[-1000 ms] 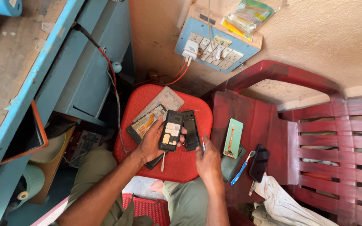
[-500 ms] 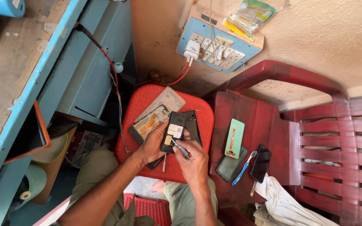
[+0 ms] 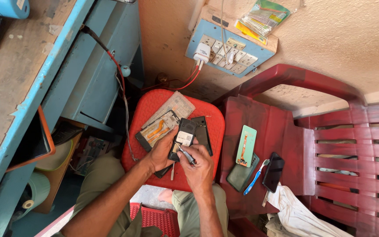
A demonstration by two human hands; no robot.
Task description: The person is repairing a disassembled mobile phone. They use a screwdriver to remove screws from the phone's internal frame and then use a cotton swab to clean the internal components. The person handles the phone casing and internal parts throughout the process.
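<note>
While the left hand [image 3: 159, 153] curls around the lower left edge of an opened black phone [image 3: 182, 139], fingers closed on it and holding it against the red plastic stool [image 3: 154, 107], the right hand [image 3: 198, 169] sits just beside it with its fingers pinched shut around a small screwdriver [image 3: 185, 153]. That tool's tip points up and left onto the exposed back of the phone, near its pale battery label. Touching the phone's right side lies a black back cover [image 3: 202, 131], also on the stool. To the phone's left rests another opened device with orange ribbon cables [image 3: 156, 131], and a grey flat panel [image 3: 174, 105] sits under it, angled toward the wall. A second thin tool [image 3: 172, 172] lies on the stool below the phone, between the two wrists. On the dark red chair [image 3: 286, 131] at the right are a green packet with an orange part [image 3: 246, 146], a dark green case [image 3: 238, 176], a blue toothbrush [image 3: 255, 177] and a black phone [image 3: 273, 172], well apart from the hands. A blue switchboard [image 3: 224, 57] hangs on the wall above, with a white charger plugged in
</note>
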